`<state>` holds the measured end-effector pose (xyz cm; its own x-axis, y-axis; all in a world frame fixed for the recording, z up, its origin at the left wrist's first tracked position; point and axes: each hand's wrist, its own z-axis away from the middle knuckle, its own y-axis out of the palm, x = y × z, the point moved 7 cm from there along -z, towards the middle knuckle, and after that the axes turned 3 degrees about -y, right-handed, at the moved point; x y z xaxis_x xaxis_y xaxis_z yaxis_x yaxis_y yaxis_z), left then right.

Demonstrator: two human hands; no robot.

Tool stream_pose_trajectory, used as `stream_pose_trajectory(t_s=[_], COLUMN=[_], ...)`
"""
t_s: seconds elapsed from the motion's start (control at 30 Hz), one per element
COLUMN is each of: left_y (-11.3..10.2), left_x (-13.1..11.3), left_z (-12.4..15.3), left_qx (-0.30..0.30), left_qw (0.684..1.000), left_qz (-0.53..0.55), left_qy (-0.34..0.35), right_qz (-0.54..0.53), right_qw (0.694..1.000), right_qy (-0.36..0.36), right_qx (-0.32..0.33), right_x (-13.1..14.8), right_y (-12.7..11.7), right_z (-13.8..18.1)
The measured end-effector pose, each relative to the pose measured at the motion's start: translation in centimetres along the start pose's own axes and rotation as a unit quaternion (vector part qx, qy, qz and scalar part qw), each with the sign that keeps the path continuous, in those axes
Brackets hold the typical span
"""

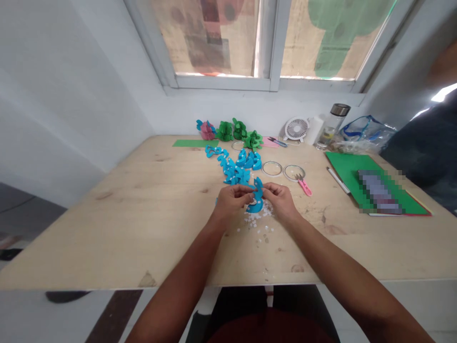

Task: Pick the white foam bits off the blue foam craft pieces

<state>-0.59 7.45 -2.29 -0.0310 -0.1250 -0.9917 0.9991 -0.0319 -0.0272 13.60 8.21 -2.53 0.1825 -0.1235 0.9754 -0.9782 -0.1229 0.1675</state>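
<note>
A curved blue paper cutout (255, 206) with small white squares on it is held between my two hands, just above the table. My left hand (233, 202) pinches its left side with thumb and fingers. At its right edge, my right hand (279, 198) has thumb and fingers closed on the same piece. Small white paper bits (254, 220) lie scattered beneath and in front of my hands. Right behind my fingers is a heap of similar blue paper cutouts (233, 170), several with white squares on them.
Rolls of tape (272, 168) and pink thread snips (304, 186) lie to the right. Green paper flowers (224, 131) stand near the wall, beside a small white fan (296, 129) and a glass bottle (330, 127). Green sheets (348, 166) hold a phone (380, 190). A person (424, 128) is at far right.
</note>
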Motion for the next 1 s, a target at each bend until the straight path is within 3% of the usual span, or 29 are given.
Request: stream_pose_trajectory(t_s=[0.43,1.0], left_y=[0.2,-0.2], left_x=[-0.6,-1.4], left_z=[0.6,0.8], left_qx=[0.02,0.004], left_qw=[0.999,1.0], left_qz=[0.035,0.007], left_qy=[-0.012,0.005], right_qz=[0.007,-0.05], right_qw=[1.0,0.998], right_qy=[-0.011,0.018], right_qx=[0.019,0.02], right_x=[0.3,-0.3], right_y=[0.4,0.6], right_z=[0.1,0.2])
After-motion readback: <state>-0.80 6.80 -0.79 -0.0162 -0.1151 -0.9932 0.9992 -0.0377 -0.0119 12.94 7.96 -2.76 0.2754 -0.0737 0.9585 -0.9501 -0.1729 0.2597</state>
